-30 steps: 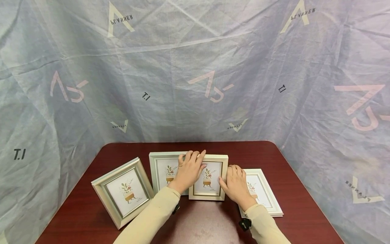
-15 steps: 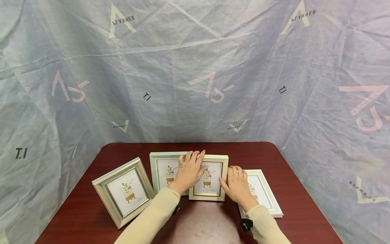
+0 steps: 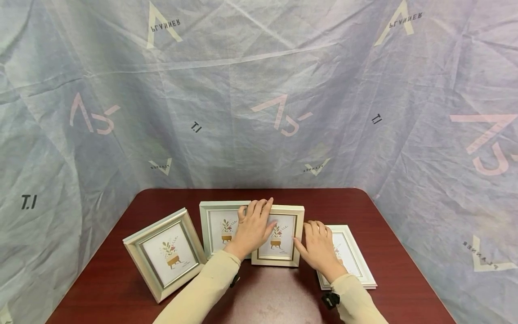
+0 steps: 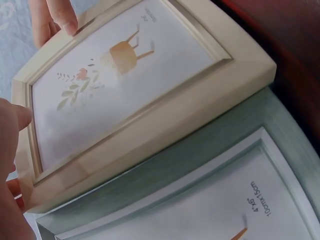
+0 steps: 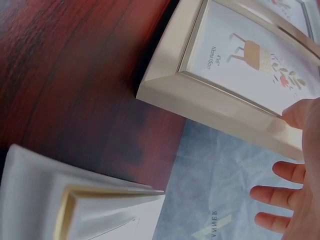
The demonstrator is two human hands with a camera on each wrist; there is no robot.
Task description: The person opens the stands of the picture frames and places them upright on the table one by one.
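A cream picture frame (image 3: 281, 238) with a potted-plant print stands upright near the table's middle. My left hand (image 3: 252, 229) holds its top left corner; the left wrist view shows the thumb (image 4: 20, 117) on the front and some fingers partly hidden behind. My right hand (image 3: 322, 248) is at its right side. There the thumb (image 5: 298, 113) touches the border, while the other fingers (image 5: 280, 196) extend apart from the frame. Close behind the cream frame, on its left, stands a pale green picture frame (image 3: 218, 229), partly covered by my left hand.
A champagne-coloured picture frame (image 3: 167, 256) stands tilted at the left, beside my left forearm. On the right a white picture frame (image 3: 358, 256) sits partly under my right hand and wrist. The dark red table (image 3: 279, 297) meets a grey printed cloth (image 3: 226, 153) behind.
My right hand has shifted slightly right, its fingers a little farther from the cream picture frame. The left hand keeps its place, and the frames stay where they were.
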